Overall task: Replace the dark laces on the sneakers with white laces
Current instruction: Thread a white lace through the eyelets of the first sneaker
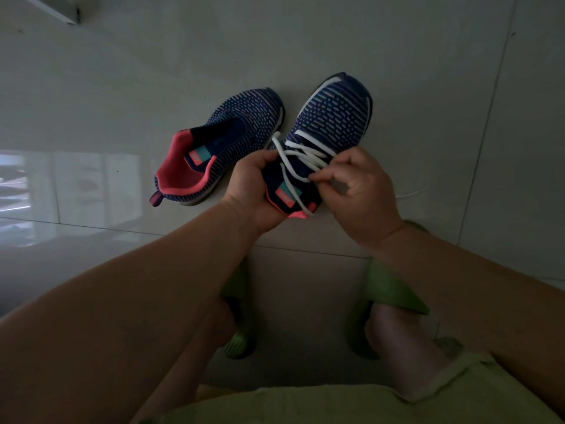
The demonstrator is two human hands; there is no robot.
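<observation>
Green slippers [388, 289] nearest me; lacing under way on bare floor tiles [428, 71].
At 10 o'clock the unlaced sneaker [220, 148] lies open; my left hand [253, 191] grips the right sneaker [333, 117] at its heel, my right hand [360, 191] pinches the white lace [301, 160], open floor toward 12.

hands [305, 191] lacing sneaker [330, 117], white lace [301, 156], seemingly pinched

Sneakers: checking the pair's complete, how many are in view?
2: an unlaced sneaker lying on the floor, and a white-laced sneaker beside it, held in both hands.
</observation>
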